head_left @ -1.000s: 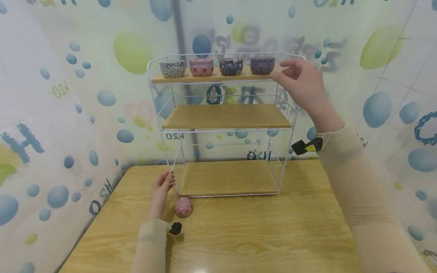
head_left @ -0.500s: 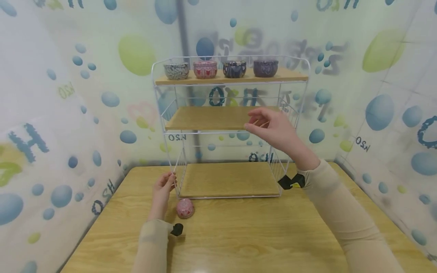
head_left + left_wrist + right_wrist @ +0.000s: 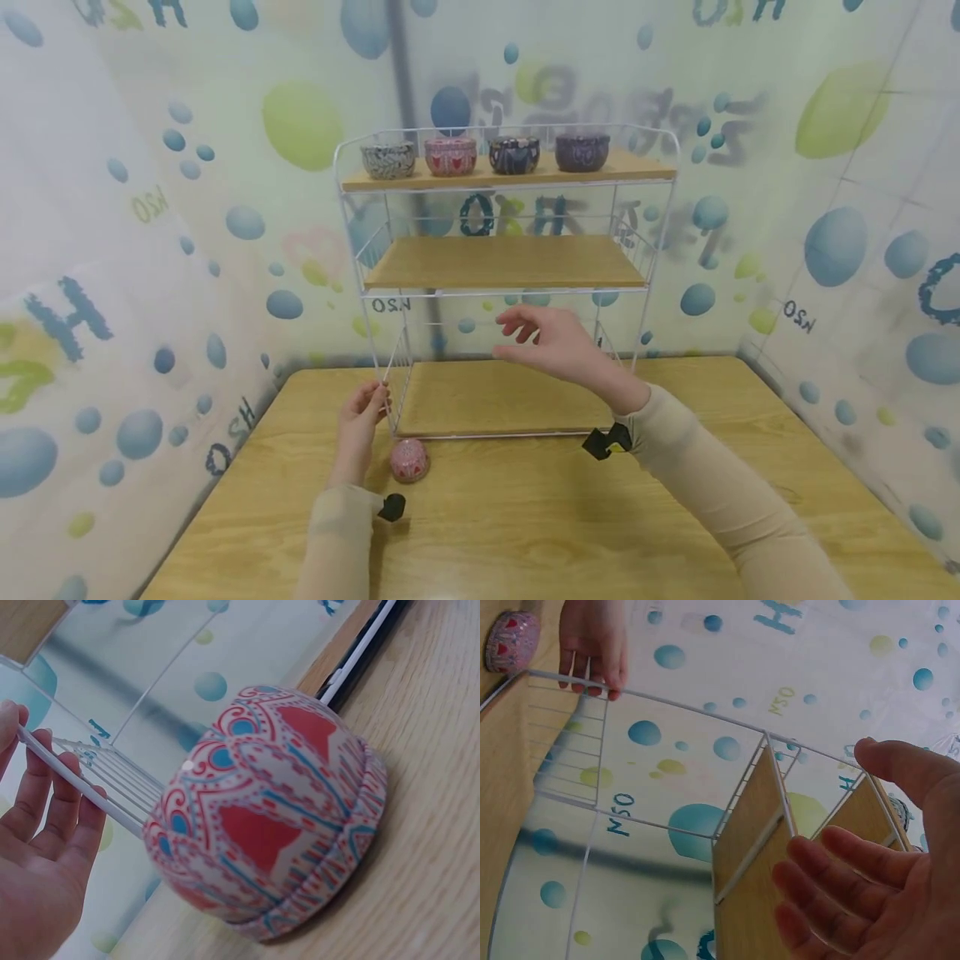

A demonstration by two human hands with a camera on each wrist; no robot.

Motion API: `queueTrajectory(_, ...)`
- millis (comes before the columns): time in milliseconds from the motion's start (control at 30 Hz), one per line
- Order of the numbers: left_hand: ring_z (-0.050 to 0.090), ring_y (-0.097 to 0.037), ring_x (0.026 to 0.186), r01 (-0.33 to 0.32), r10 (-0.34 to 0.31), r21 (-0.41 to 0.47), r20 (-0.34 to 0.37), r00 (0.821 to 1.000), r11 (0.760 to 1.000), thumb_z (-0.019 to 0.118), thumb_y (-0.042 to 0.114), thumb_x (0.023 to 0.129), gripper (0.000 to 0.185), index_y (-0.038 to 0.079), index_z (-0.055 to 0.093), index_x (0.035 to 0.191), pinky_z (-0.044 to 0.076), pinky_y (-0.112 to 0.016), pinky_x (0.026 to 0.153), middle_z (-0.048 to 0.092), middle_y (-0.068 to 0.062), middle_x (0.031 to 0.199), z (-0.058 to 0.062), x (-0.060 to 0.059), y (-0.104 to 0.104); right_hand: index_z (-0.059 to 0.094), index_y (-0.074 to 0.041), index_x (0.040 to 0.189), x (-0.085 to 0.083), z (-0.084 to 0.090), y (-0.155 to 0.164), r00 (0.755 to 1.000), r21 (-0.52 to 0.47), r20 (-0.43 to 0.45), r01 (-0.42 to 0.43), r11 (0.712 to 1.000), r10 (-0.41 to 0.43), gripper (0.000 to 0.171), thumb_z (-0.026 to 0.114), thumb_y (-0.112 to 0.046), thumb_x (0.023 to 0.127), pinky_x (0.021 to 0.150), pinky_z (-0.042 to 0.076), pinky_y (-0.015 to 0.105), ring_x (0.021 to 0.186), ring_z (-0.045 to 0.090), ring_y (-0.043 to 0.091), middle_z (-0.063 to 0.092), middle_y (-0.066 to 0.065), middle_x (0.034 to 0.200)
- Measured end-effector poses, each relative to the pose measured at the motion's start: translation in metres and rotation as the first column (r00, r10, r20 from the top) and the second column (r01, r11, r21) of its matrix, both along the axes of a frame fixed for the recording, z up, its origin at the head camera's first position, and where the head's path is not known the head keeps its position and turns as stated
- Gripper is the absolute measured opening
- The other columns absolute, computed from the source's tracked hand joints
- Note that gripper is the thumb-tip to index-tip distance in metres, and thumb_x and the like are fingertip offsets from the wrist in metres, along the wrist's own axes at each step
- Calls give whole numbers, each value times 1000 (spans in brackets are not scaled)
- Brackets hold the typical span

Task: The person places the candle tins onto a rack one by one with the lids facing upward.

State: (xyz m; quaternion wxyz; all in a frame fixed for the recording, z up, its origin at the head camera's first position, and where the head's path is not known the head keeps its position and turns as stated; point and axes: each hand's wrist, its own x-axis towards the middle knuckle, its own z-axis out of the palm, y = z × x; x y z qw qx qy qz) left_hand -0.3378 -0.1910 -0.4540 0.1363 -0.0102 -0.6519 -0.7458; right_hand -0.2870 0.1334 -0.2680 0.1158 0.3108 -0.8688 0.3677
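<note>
My left hand (image 3: 358,421) pinches the lower left post of a white wire rack (image 3: 510,262) with wooden shelves. In the left wrist view its fingertips (image 3: 91,817) lie curled around the thin wire post (image 3: 75,778). Beside that hand, a small pink patterned tin (image 3: 409,461) rests rim-down on the table by the rack's front left foot; red and blue motifs show up close. My right hand (image 3: 551,346) is in the air before the rack, between the middle and bottom shelves, fingers loosely bent and thumb apart. Nothing is in it.
The top shelf carries a row of patterned tins: grey-white (image 3: 387,160), pink-red (image 3: 450,157), dark blue (image 3: 513,156) and purple (image 3: 582,153). The rack stands toward the back of a wooden table (image 3: 540,533). A patterned wall covering (image 3: 300,125) surrounds the table's back and sides.
My right hand has come down and left from beside the purple tin, past the middle shelf, to in front of the lower part of the rack. The left hand stays on the post.
</note>
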Motion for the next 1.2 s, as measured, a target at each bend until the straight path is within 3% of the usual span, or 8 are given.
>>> queueTrajectory(133,58,-12,92,1,-1,-8,-4,1000,1000,58,21,99,34,-6,52,118,51,-24,85,63,7,96,-1,0,0,63,-12,121,-2,-10,-8,999,29,17,-29,999,28,42,75,-30,85,74,51,33,90,61,15,66,-2,104)
queueTrajectory(267,58,-13,91,-16,16,12,-9,1000,1000,58,19,99,29,-5,54,115,51,-25,84,64,5,97,-1,-1,0,63,-11,121,-6,-16,-13,993,18,27,-113,993,113,41,76,-24,85,76,52,35,92,62,18,66,-1,106)
queueTrajectory(533,57,-14,91,-1,1,23,14,1000,1000,56,17,100,29,-7,55,117,50,-30,87,64,-5,102,1,0,-2,56,-12,131,-13,-40,-23,947,54,127,-303,952,294,52,76,-19,84,86,51,37,103,60,17,62,1,119)
queueTrajectory(733,58,-14,90,6,-7,36,36,999,999,55,12,100,25,-7,55,115,50,-32,89,62,-11,105,4,2,-1,53,-10,135,-20,-67,-35,920,24,207,-344,939,332,59,78,-23,83,88,49,38,109,58,26,60,2,124)
queueTrajectory(867,58,-14,91,13,-14,33,22,1000,999,58,17,99,32,-8,54,118,51,-26,85,64,-6,103,1,1,1,50,-10,137,-25,-85,-43,912,9,222,-354,935,344,64,79,-23,82,88,49,34,108,58,21,59,2,126)
queueTrajectory(1067,57,-22,98,14,-14,33,4,1000,999,58,19,99,31,-6,54,116,49,-33,92,64,-1,97,2,1,2,46,-10,141,-33,-112,-55,894,-53,272,-356,933,357,70,79,-22,81,95,46,48,113,56,28,56,5,132)
queueTrajectory(1200,58,-16,94,-3,2,40,19,1000,999,58,18,99,27,-3,56,116,49,-33,92,64,-4,101,1,0,1,44,-9,142,-39,-133,-66,878,-73,308,-362,929,366,72,80,-19,80,95,46,50,114,55,30,53,9,135)
